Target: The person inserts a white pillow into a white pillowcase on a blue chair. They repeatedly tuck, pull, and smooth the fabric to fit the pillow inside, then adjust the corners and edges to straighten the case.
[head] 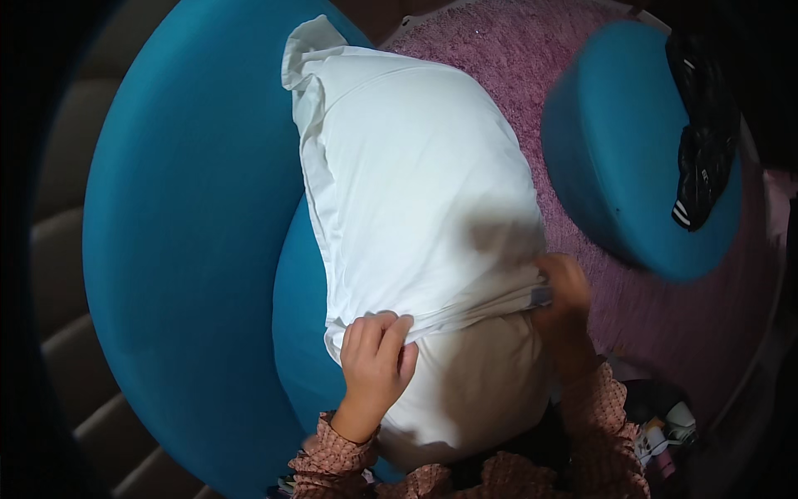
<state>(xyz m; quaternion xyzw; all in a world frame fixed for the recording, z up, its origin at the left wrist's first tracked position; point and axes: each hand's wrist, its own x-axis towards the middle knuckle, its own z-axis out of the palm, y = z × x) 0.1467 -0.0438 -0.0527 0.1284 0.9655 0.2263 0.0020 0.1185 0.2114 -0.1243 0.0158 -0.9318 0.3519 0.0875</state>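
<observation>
Before me lies a large pillow (424, 387) with a white pillowcase (405, 181) drawn over most of it. The near end of the pillow shows bare beyond the case's bunched hem. My left hand (377, 358) pinches that hem on its left part, thumb and fingers closed on the cloth. At the right end of the hem, my right hand (564, 299) grips the fabric beside a small grey-blue tag (540, 295); it is somewhat blurred and in shadow. A loose flap of the case (312, 53) sticks out at the far left corner.
The pillow rests on a round blue upholstered chair (187, 187) with a curved back. A blue ottoman (629, 150) stands at the right on a pink shaggy rug (511, 62), with a black shiny garment (704, 143) over it. Several small items (664, 436) lie at the lower right.
</observation>
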